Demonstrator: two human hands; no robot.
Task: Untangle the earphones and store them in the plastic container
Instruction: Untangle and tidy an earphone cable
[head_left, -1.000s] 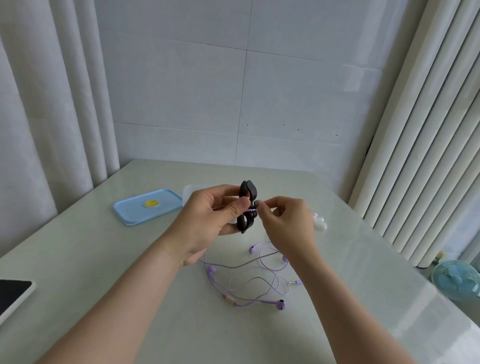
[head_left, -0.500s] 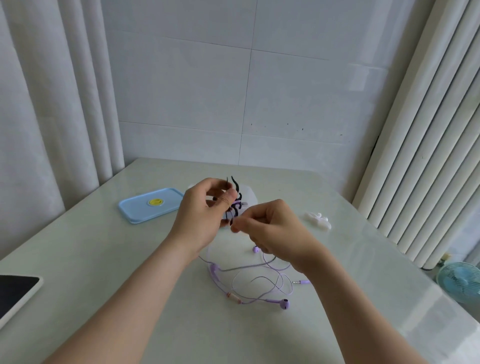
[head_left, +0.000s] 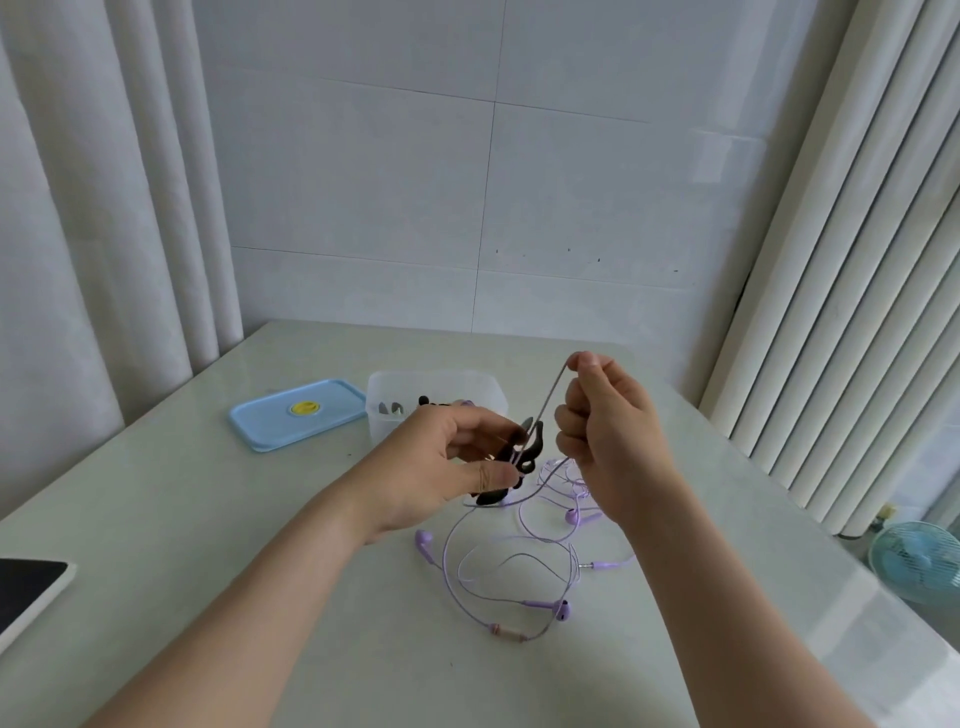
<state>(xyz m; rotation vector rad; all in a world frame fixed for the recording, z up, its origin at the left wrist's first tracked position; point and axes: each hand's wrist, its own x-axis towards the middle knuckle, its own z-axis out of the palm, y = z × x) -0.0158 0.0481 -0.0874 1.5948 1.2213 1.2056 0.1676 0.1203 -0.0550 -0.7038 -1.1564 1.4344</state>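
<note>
**Untangling in progress.** The fingers of our left hand (head_left: 441, 467) grip the black bundle (head_left: 522, 457). The purple cord (head_left: 550, 397), bunched there half a second ago, now runs taut up to our right hand (head_left: 608, 441), pinched at its fingertips (head_left: 584, 361). We judge separation under way. The plastic container (head_left: 488, 387) stands just beyond our fingers.

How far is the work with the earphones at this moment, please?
Done: the lid lies off beside the open container, which holds some dark items. In hand: the left hand holds a black bundle; the right hand pinches a purple cable, raised taut from it. Left: the purple earphones lie looped on the table, not yet in the container.
</note>
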